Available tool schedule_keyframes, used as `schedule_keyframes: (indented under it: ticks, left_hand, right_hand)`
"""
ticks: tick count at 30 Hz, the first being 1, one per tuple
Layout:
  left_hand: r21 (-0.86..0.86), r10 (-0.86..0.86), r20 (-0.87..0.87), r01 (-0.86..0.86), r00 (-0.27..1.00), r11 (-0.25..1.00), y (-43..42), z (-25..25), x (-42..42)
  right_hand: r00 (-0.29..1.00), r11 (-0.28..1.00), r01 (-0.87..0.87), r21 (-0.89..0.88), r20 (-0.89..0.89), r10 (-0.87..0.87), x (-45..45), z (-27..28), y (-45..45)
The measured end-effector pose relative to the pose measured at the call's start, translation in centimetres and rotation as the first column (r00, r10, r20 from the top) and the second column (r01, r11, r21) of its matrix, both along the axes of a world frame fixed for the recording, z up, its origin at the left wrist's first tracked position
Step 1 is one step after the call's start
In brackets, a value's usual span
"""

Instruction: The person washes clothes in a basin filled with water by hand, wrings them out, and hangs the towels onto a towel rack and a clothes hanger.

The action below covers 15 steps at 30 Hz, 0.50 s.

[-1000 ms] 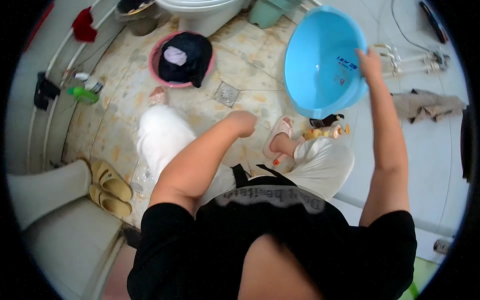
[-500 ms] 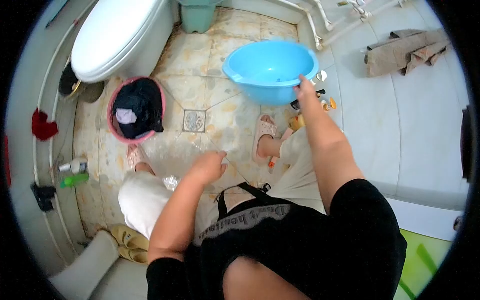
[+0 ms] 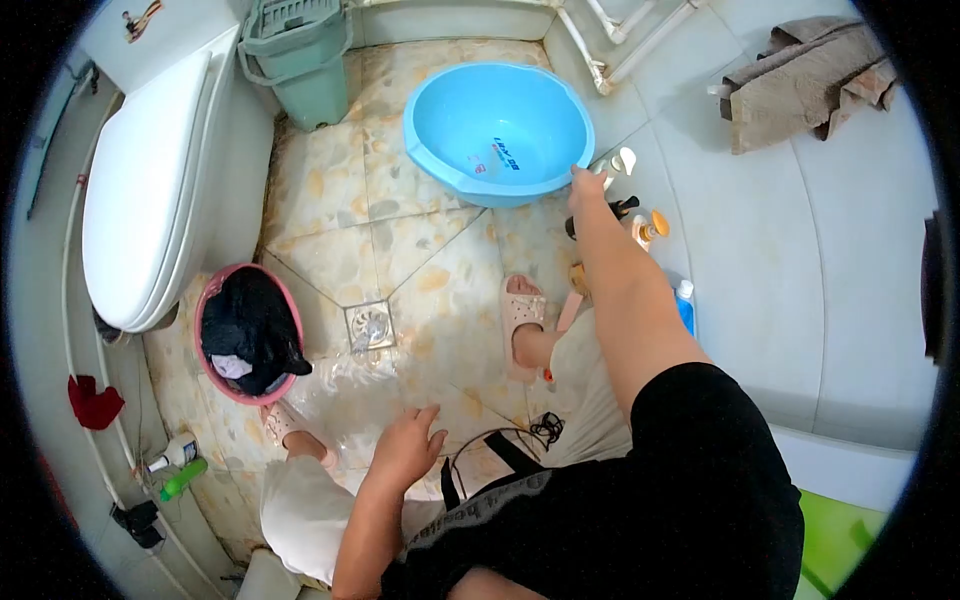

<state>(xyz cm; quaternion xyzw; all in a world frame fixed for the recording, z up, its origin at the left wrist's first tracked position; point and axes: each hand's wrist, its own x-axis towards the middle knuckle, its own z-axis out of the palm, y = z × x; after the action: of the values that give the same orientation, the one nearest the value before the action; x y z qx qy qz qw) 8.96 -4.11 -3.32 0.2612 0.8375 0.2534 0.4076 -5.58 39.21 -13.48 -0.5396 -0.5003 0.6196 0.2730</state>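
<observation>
Reaching forward over the tiled floor (image 3: 430,240), you have the white toilet (image 3: 145,190) on your left, its lid down. Ahead of you is the blue basin (image 3: 495,135), open side up, with dark lettering and a small pink mark inside; you cannot tell whether its base touches the tiles. Your right hand (image 3: 588,185) pinches its rim at the near right edge, the fingers partly hidden by the basin and the hand itself. The green bucket (image 3: 300,75) stands beyond the toilet, close to its side. A gray-brown towel (image 3: 795,90) lies against the white wall on your right. The pink basin (image 3: 205,365) sits on the floor near the toilet, holding dark clothes (image 3: 250,325) with a pale lilac cloth (image 3: 232,366) on top.

Your left hand (image 3: 405,448) hovers low in front of you, well apart from the blue basin and holding nothing; its fingers are loosely extended and lightly bent, the thumb apart from them. You wear pink sandals (image 3: 522,312), one near the pink basin, the other on the right. A red cloth (image 3: 95,402) hangs on the left-hand pipes. Beside your right forearm are an orange-topped pump bottle (image 3: 643,232) and a blue bottle (image 3: 685,308). At far left, a green bottle (image 3: 183,480) lies beside a white bottle (image 3: 178,452). Between your feet and the blue basin is the square drain (image 3: 370,326).
</observation>
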Motion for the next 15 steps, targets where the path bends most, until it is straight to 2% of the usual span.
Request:
schedule_keyframes:
  ticks: [1, 2, 3, 4, 5, 7, 9, 10, 11, 13, 15]
  left_hand:
    - [0.035, 0.006, -0.044, -0.004, 0.999, 0.999, -0.1, -0.3, 0.0]
    - [0.080, 0.013, -0.095, -0.006, 0.995, 0.997, -0.1, -0.6, -0.1]
    - [0.060, 0.009, -0.068, -0.005, 0.998, 0.998, 0.0, -0.5, -0.3]
    - [0.076, 0.001, -0.085, 0.005, 0.996, 0.997, -0.3, -1.1, -0.4]
    - [-0.003, -0.004, -0.040, 0.004, 0.999, 1.000, -0.1, -0.5, -0.9]
    - [0.022, 0.077, 0.019, -0.078, 0.997, 0.997, -0.2, -1.2, -1.7]
    - [0.002, 0.049, -0.039, -0.049, 0.998, 0.999, -0.1, -1.6, -2.2]
    - [-0.044, 0.029, -0.078, -0.033, 0.997, 0.998, 0.1, -1.8, -2.4]
    - [-0.022, 0.047, -0.046, -0.048, 0.998, 0.999, 0.0, -1.8, -1.6]
    - [-0.033, 0.052, -0.001, -0.052, 0.999, 0.998, 0.4, -1.7, -1.6]
    - [-0.057, 0.073, 0.045, -0.071, 0.996, 0.996, 0.9, -1.7, -2.1]
  right_hand:
    - [1.000, 1.000, 0.022, 0.015, 0.002, -0.022, -0.4, 2.2, -0.4]
    - [0.992, 0.991, -0.124, 0.058, -0.031, 0.126, -0.5, 2.3, 0.2]
    - [0.962, 0.959, -0.257, 0.122, -0.067, 0.266, -0.7, 2.5, 1.4]
    - [0.909, 0.808, -0.416, 0.417, 0.219, 0.355, -1.0, 2.6, 2.1]
    - [0.808, 0.553, -0.579, 0.599, 0.514, 0.289, -2.0, 3.4, 3.0]
    - [0.784, 0.373, -0.620, 0.690, 0.541, 0.304, -4.3, 8.2, 3.8]
    - [0.852, -0.040, -0.519, 0.854, 0.520, 0.061, -7.6, 14.8, 5.6]
    - [0.848, -0.124, -0.529, 0.839, 0.530, -0.033, -9.3, 18.2, 7.1]
    - [0.847, -0.225, -0.531, 0.817, 0.510, -0.147, -9.2, 24.0, 8.1]
    - [0.828, -0.208, -0.557, 0.804, 0.518, -0.214, -11.8, 29.4, 10.0]
    - [0.768, -0.156, -0.629, 0.761, 0.577, -0.279, -15.1, 31.8, 13.9]
